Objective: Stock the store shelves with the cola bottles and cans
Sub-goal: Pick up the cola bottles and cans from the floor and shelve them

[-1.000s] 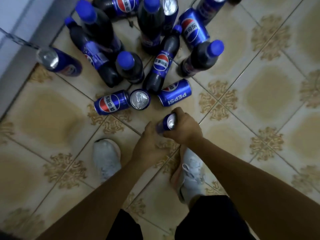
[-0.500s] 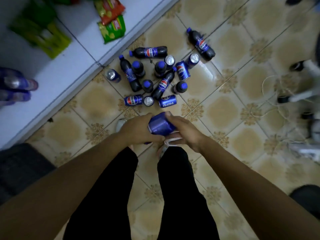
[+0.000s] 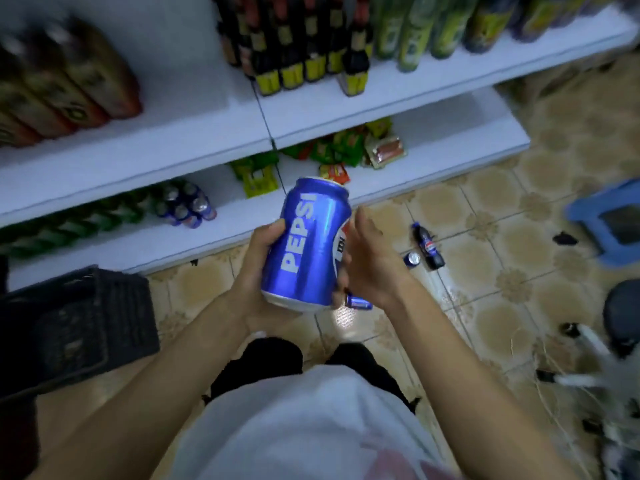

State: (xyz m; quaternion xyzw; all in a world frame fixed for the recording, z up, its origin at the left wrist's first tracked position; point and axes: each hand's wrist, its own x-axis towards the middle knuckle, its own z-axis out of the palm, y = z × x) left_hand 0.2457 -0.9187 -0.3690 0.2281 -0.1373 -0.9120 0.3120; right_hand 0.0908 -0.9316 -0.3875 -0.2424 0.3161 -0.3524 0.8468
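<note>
At chest height in front of the person, a blue Pepsi can [image 3: 308,244] leans with its top away from them, toward the lower shelf [image 3: 450,140], and sits between the two hands. The left hand [image 3: 258,271] is on the can's left side and under its base. The right hand [image 3: 375,261] is just beside the can's right side.

Beyond the can, the white front edge of the lower shelf runs slantwise across the tiled floor [image 3: 491,306]. A cluster of blue cola containers [image 3: 187,206] stands on that shelf, left of the can, with green bottles [image 3: 69,223] lying further left. Snack packets [image 3: 332,150] are heaped further back. Bare shelf shows between the cluster and the packets, and again to the right of the packets. The upper shelf [image 3: 433,88] overhangs the back of the lower one and carries dark bottles with yellow labels [image 3: 304,46].

A black crate [image 3: 76,327] crowds the floor on the left and a blue stool [image 3: 609,223] stands on the right. On the tiles lie a cola bottle [image 3: 427,245], a small can [image 3: 412,259] beside it, and another can [image 3: 358,302] under the right wrist.

The left hand grips the Pepsi can, thumb on its near face and palm cupped at the bottom rim. The right thumb stands clear of the can. The right fingers bend against its side, too blurred to tell whether they grip or only touch.
</note>
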